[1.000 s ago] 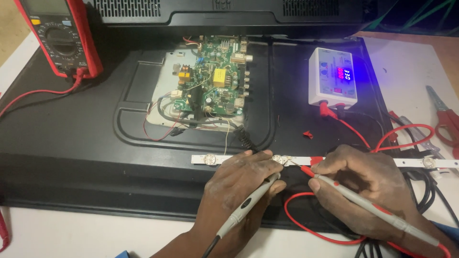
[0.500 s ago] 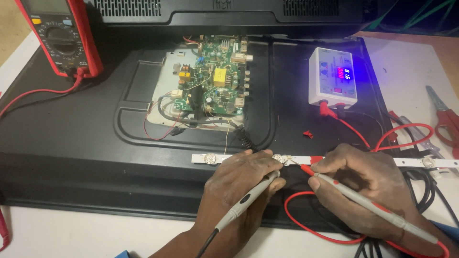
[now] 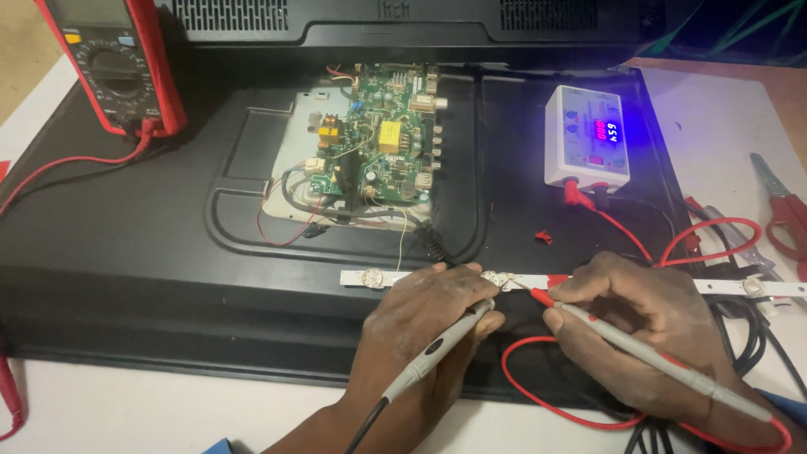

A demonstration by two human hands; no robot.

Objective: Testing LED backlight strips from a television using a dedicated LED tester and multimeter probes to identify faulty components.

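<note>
Probes (image 3: 538, 296) unmoved on strip (image 3: 382, 277)

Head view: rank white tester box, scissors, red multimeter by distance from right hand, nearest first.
From the right hand:
1. White tester box, just above it on the black panel.
2. Scissors, at the right edge.
3. Red multimeter, far top left.

Electronics repair workshop. Evidence: flat TV back panel (image 3: 168, 252), cover off, lying on white table (image 3: 168, 412); exposed green circuit board (image 3: 382, 139) w/ loose wires; red multimeter (image 3: 113, 63) w/ leads; white LED tester box (image 3: 586, 139), lit display; LED backlight strip (image 3: 588, 282); red-handled scissors (image 3: 786, 214); cable tangle at right edge.
</note>
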